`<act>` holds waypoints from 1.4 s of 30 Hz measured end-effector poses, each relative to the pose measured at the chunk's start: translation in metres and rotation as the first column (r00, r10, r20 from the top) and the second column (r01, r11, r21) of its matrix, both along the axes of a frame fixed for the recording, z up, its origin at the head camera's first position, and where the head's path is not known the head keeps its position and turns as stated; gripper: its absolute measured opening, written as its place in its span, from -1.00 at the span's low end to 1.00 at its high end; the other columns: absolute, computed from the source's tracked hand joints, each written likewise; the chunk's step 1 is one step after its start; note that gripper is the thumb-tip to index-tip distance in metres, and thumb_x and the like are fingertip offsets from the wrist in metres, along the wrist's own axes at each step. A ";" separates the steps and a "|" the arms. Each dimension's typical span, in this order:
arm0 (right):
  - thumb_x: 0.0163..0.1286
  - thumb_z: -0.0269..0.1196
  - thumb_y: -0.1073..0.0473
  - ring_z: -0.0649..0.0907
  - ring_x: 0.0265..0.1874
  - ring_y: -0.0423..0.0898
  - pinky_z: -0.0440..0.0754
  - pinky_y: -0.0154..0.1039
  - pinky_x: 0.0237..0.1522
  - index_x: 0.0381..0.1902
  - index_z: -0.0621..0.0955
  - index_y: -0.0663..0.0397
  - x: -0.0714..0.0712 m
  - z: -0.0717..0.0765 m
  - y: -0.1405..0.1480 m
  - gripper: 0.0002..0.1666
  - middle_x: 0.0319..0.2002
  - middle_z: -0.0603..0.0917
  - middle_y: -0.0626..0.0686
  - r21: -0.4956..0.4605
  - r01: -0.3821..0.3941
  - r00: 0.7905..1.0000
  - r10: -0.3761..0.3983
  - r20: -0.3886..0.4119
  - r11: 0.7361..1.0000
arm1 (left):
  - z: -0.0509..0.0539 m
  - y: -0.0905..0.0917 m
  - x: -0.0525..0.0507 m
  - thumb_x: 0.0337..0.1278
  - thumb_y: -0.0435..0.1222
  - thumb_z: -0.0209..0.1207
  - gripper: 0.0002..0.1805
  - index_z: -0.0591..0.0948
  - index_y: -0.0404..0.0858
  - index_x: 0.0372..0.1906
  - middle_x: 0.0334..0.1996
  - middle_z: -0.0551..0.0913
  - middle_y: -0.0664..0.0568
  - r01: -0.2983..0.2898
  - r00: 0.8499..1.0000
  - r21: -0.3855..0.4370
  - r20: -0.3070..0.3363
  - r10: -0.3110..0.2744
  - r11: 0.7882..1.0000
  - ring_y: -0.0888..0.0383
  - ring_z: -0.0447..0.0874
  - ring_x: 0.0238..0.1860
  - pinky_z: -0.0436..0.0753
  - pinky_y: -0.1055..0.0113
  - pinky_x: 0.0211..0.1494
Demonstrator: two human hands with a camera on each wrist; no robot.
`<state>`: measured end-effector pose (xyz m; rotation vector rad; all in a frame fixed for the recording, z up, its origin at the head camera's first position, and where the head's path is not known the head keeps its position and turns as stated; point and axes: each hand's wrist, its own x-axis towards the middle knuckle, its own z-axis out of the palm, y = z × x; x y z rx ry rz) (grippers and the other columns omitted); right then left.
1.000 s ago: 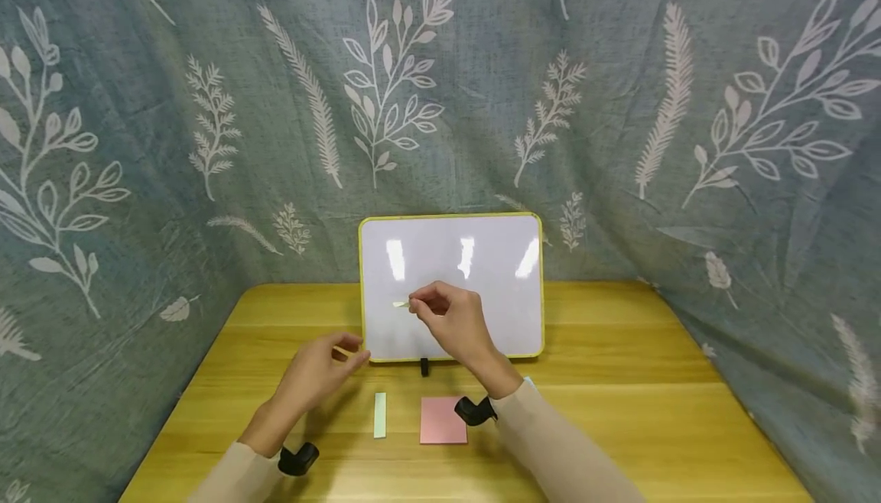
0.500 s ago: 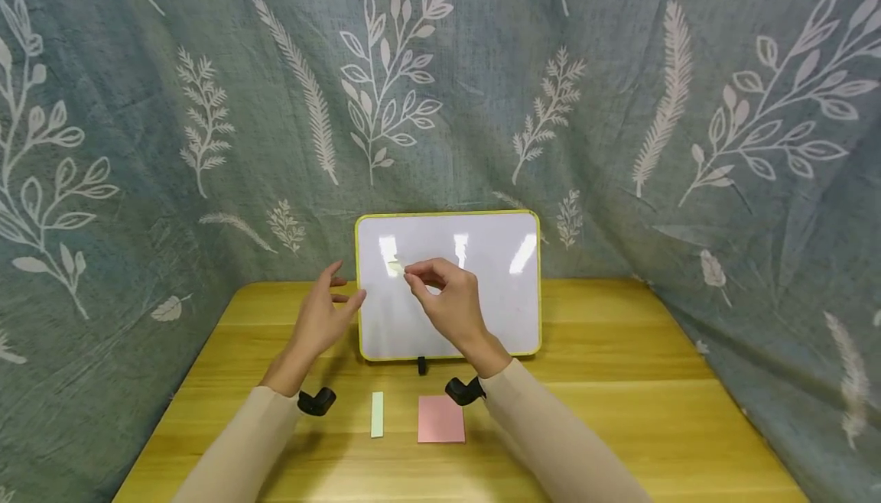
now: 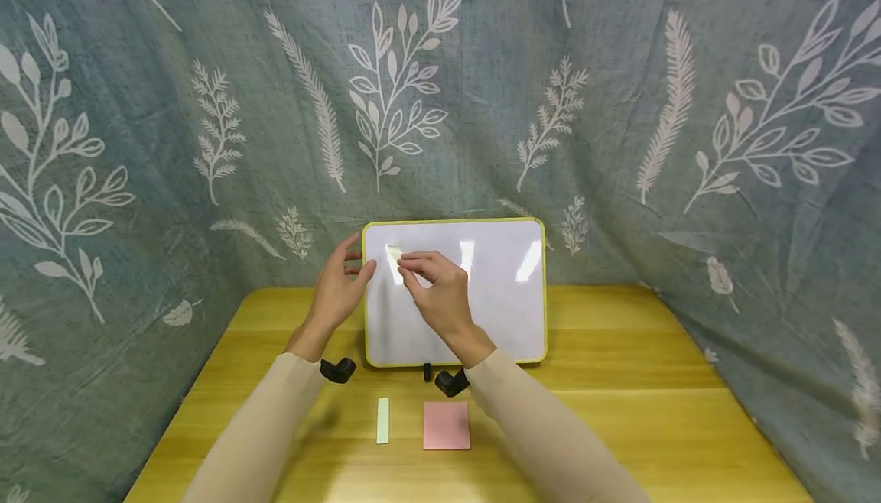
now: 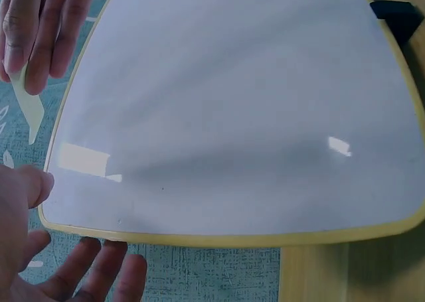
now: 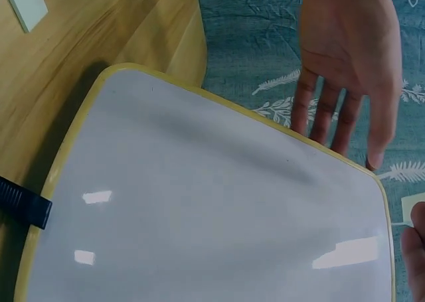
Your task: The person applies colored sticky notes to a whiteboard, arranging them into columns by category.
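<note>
A white board (image 3: 492, 319) with a yellow frame stands tilted back on the table. In front of its upper left part, my right hand (image 3: 440, 293) pinches a pale green sticky note (image 4: 30, 109) between thumb and fingertips. The left wrist view shows that note off the board's surface, its free end pointing down and slightly bent. My left hand (image 3: 337, 285) is at the board's left edge, fingers extended behind the frame and thumb towards the front. Whether the thumb touches the board I cannot tell.
On the wooden table (image 3: 619, 381) before the board lie a narrow pale green sticky-note pad (image 3: 382, 420) and a square pink pad (image 3: 446, 426). A black clip-like foot (image 3: 427, 372) is at the board's lower edge. Patterned cloth (image 3: 475, 121) hangs behind and at both sides.
My left hand has risen from beside the board's lower left corner to its upper left edge. The right hand has lifted the pinched green note from mid-board to the upper left area.
</note>
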<state>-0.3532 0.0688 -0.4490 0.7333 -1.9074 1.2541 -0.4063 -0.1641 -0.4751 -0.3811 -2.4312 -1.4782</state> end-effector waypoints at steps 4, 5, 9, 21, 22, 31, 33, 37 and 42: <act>0.55 0.57 0.36 0.96 0.05 0.10 0.92 -0.19 0.19 0.00 0.95 0.22 -0.006 -0.005 -0.007 -0.86 0.01 0.95 0.18 0.007 0.059 0.997 -0.059 -0.044 0.998 | 0.019 0.010 0.013 0.82 0.04 0.24 -0.22 0.29 0.05 0.89 0.58 0.61 -0.33 -0.048 0.998 -0.023 0.036 0.049 0.999 -0.38 0.80 0.37 0.86 -0.30 0.31; 0.54 0.57 0.36 0.96 0.05 0.11 0.93 -0.16 0.19 0.00 0.95 0.23 -0.008 -0.006 -0.009 -0.86 0.01 0.95 0.18 0.005 0.068 0.997 -0.068 -0.048 0.998 | 0.022 0.013 0.015 0.84 0.01 0.23 -0.24 0.30 0.01 0.89 0.57 0.61 -0.36 -0.057 0.998 -0.027 0.025 0.058 0.998 -0.39 0.81 0.36 0.87 -0.30 0.29; 0.55 0.56 0.36 0.96 0.07 0.13 0.94 -0.06 0.21 0.00 0.95 0.25 -0.015 -0.010 -0.017 -0.86 0.02 0.95 0.19 0.002 0.104 0.992 -0.104 -0.068 0.995 | 0.034 0.021 0.016 0.88 -0.06 0.19 -0.29 0.33 -0.07 0.87 0.57 0.61 -0.36 -0.079 0.997 -0.048 0.005 0.080 0.996 -0.35 0.83 0.32 0.87 -0.24 0.28; 0.49 0.59 0.41 0.96 0.06 0.15 0.93 -0.01 0.20 -0.04 0.95 0.28 -0.028 -0.017 -0.033 -0.86 0.01 0.95 0.21 -0.038 0.158 0.981 -0.161 -0.104 0.987 | 0.046 0.028 0.003 0.87 -0.08 0.20 -0.39 0.48 -0.06 0.79 0.55 0.65 -0.30 -0.102 0.995 -0.040 0.019 0.103 0.994 -0.31 0.86 0.30 0.89 -0.23 0.22; 0.49 0.58 0.41 0.96 0.06 0.15 0.93 -0.01 0.19 -0.04 0.95 0.28 -0.028 -0.018 -0.033 -0.86 0.01 0.95 0.22 -0.041 0.159 0.981 -0.162 -0.104 0.986 | 0.047 0.028 0.003 0.87 -0.07 0.20 -0.40 0.49 -0.05 0.78 0.54 0.65 -0.29 -0.106 0.994 -0.043 0.017 0.106 0.993 -0.30 0.86 0.28 0.90 -0.21 0.19; 0.52 0.56 0.41 0.95 0.08 0.15 0.93 -0.02 0.21 -0.01 0.94 0.29 -0.032 -0.019 -0.039 -0.85 0.03 0.94 0.21 -0.063 0.167 0.980 -0.173 -0.098 0.984 | 0.056 0.033 0.000 0.85 -0.08 0.24 -0.44 0.57 -0.04 0.72 0.44 0.71 -0.26 -0.117 0.993 -0.056 -0.002 0.117 0.992 -0.18 0.89 -0.07 0.80 0.13 -0.15; 0.52 0.56 0.41 0.95 0.08 0.15 0.93 -0.01 0.22 0.00 0.94 0.29 -0.034 -0.019 -0.039 -0.85 0.03 0.94 0.21 -0.060 0.171 0.980 -0.176 -0.098 0.983 | 0.057 0.034 -0.001 0.84 -0.08 0.25 -0.45 0.58 -0.04 0.71 0.44 0.72 -0.27 -0.117 0.993 -0.053 0.000 0.117 0.992 -0.17 0.90 -0.04 0.80 0.16 -0.15; 0.52 0.56 0.42 0.95 0.08 0.16 0.93 -0.01 0.21 0.00 0.94 0.31 -0.035 -0.018 -0.040 -0.84 0.04 0.93 0.22 -0.057 0.167 0.981 -0.171 -0.095 0.984 | 0.059 0.035 -0.005 0.83 -0.09 0.27 -0.46 0.60 -0.02 0.69 0.40 0.74 -0.26 -0.118 0.993 -0.048 0.003 0.118 0.992 -0.11 0.89 -0.13 0.73 0.26 -0.25; 0.50 0.57 0.43 0.95 0.08 0.16 0.93 -0.03 0.21 0.01 0.94 0.31 -0.038 -0.018 -0.040 -0.83 0.04 0.93 0.23 -0.045 0.157 0.981 -0.161 -0.107 0.987 | 0.061 0.035 -0.007 0.78 -0.10 0.33 -0.49 0.65 -0.03 0.64 0.33 0.78 -0.24 -0.124 0.992 -0.041 -0.024 0.123 0.991 0.02 0.81 -0.28 0.66 0.32 -0.33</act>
